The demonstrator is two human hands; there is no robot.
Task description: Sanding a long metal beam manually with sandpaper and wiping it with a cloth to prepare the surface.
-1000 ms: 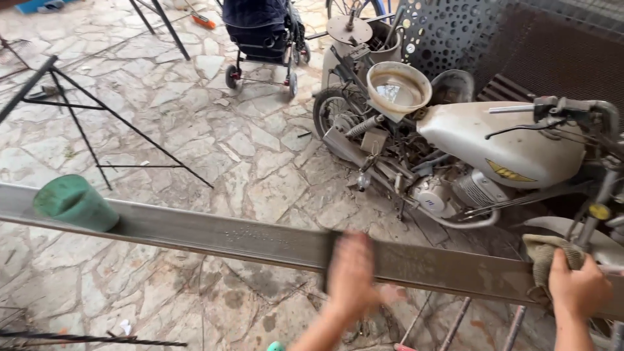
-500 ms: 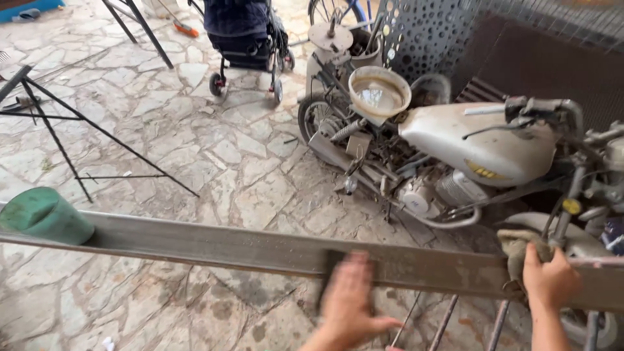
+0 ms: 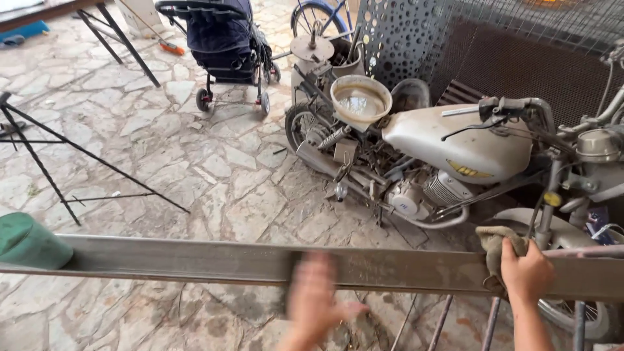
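Left hand [image 3: 315, 302] is blurred on the steel beam [image 3: 195, 260], fingers' state unreadable; right hand [image 3: 525, 272] clamps a rag [image 3: 495, 244] there. Beam runs left-right.

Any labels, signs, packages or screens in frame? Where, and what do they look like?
Tank emblem: yellow, dark-edged badge on the side of the grey motorcycle tank, right of centre.
Engine badge: small blue mark on the silver engine casing below the tank.
No packages, signs or screens are visible.
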